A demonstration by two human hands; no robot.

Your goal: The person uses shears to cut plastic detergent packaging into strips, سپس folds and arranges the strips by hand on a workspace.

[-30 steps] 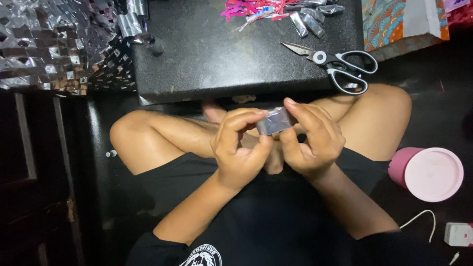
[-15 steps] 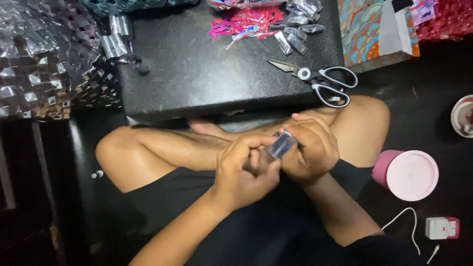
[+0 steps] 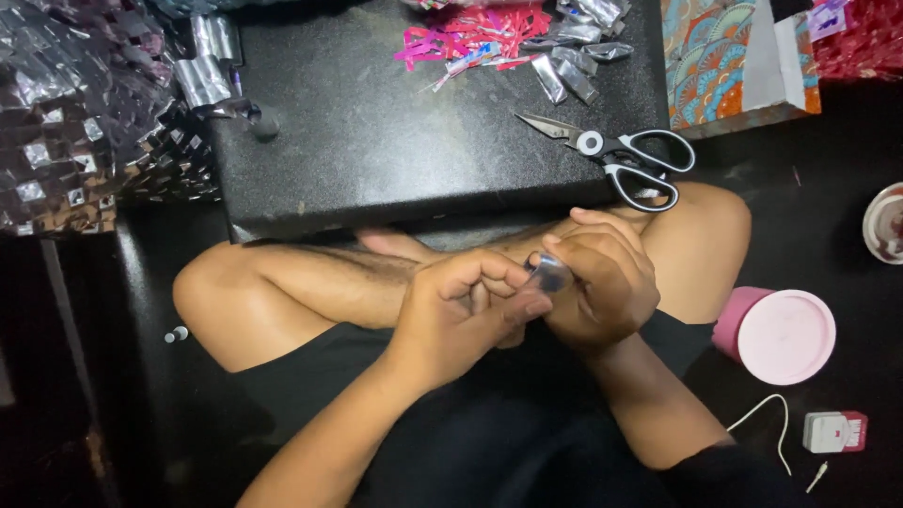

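Together, left hand (image 3: 461, 315), right hand (image 3: 602, 282), one silver strip (image 3: 548, 274), one scissors (image 3: 616, 155)

Dark floor with a low black table, seen from above

The table (image 3: 376, 132) has a speckled black top lit brightest near its middle, and the floor (image 3: 818, 216) around it is black and dim. At the left lies a woven sheet of shiny silver squares (image 3: 66, 122). On the table sit scissors (image 3: 621, 155) and pink and silver scraps (image 3: 508, 33). A patterned box (image 3: 724, 66) stands at the right, a pink tub (image 3: 776, 334) and white charger (image 3: 832, 431) lower down.
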